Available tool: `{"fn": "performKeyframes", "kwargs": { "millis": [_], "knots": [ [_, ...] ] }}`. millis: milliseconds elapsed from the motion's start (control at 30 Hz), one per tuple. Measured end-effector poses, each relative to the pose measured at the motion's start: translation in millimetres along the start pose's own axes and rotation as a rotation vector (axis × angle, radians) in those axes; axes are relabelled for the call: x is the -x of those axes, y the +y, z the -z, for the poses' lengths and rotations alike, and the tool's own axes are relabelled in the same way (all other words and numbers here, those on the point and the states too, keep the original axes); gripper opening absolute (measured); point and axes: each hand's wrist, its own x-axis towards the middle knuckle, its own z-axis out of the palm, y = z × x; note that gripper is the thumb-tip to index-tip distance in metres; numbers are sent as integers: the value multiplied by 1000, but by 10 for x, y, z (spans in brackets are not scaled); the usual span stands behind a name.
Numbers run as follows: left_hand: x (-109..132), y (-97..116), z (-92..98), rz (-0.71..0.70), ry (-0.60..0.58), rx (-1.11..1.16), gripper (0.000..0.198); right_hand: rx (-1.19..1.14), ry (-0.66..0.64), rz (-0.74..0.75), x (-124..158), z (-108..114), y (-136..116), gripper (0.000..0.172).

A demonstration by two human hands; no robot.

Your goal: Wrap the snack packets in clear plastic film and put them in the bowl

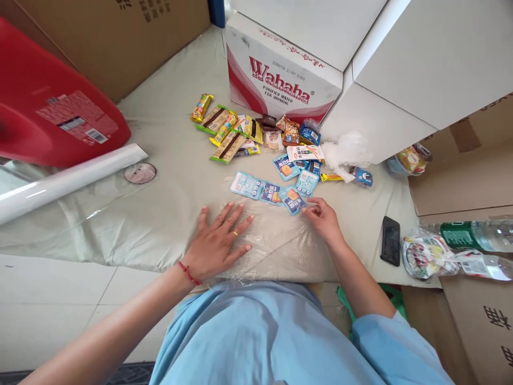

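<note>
Evidently the left hand (pixel 220 240) lay flat, fingers spread and empty, on clear plastic film (pixel 280 246). The blue packet (pixel 293 201), lettered in Chinese, lay just left of the nearer right hand (pixel 324 218), touching its fingertips, grip unclear; its row ran leftward. Beyond, a carton (pixel 284 64) read "Wahaha", "PURIFIED WATER FOR DRINKING".

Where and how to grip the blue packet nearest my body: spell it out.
Probably pinch the blue packet by its lower right edge, coming from the right: it looks flat, other packets crowd its left and far sides, and your right hand is at that edge.
</note>
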Motion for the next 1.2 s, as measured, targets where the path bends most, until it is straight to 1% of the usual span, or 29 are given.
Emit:
{"fn": "performKeyframes", "kwargs": {
  "millis": [67, 133, 167, 200, 267, 333, 367, 400, 467, 533, 567, 633, 733, 800, 867, 933, 1000, 1033, 1067, 1100, 1133, 1200],
  "knots": [
    [17, -10, 57, 37, 109, -2, 60, 2, -9, 57, -91, -74, -11, 45],
    [-1, -35, 122, 68, 178, -14, 56, 90, 9, 105, -130, -26, -15, 43],
    [-23, -59, 147, 76, 187, -19, 55, 156, 19, 130, -153, 39, -26, 43],
    [-53, -94, 163, 80, 176, -21, 54, 226, 31, 160, -191, 123, -47, 43],
    [-121, -191, 160, 75, 118, -25, 54, 371, 76, 237, -342, 311, -128, 37],
    [-178, -300, 118, 60, 41, -40, 55, 535, 122, 312, -599, 468, -260, 29],
    [-198, -347, 90, 53, -1, -50, 56, 633, 122, 339, -757, 518, -338, 26],
    [-211, -384, 63, 50, -38, -61, 56, 739, 102, 362, -926, 544, -420, 26],
    [-220, -424, 23, 58, -85, -84, 57, 930, 20, 421, -1260, 530, -573, 39],
    [-217, -426, 5, 66, -100, -106, 58, 1052, -77, 502, -1539, 451, -689, 56],
    [-214, -417, 3, 67, -99, -114, 58, 1090, -115, 538, -1643, 399, -727, 60],
    [-210, -392, 8, 69, -93, -116, 57, 1137, -158, 585, -1764, 300, -760, 59],
    [-211, -363, 22, 70, -80, -96, 57, 1162, -148, 623, -1754, 248, -733, 44],
    [-214, -355, 33, 72, -74, -76, 56, 1140, -109, 640, -1686, 316, -693, 40],
    [-216, -350, 43, 77, -69, -57, 56, 1089, -17, 620, -1624, 463, -656, 41],
    [-216, -347, 51, 78, -64, -47, 56, 1002, 119, 565, -1588, 657, -623, 44],
    [-214, -346, 56, 78, -63, -46, 56, 887, 221, 472, -1562, 852, -591, 46],
    [-214, -347, 57, 78, -64, -49, 56, 828, 230, 412, -1542, 934, -574, 46],
    [-213, -350, 56, 76, -66, -52, 56, 775, 201, 351, -1512, 998, -558, 45],
    [-213, -353, 55, 74, -68, -55, 56, 727, 131, 300, -1468, 1039, -543, 44],
    [-213, -356, 53, 73, -71, -57, 56, 683, 29, 263, -1412, 1056, -532, 43],
    [-215, -361, 48, 72, -73, -58, 56, 600, -225, 243, -1272, 1022, -531, 40]
  ]
}}
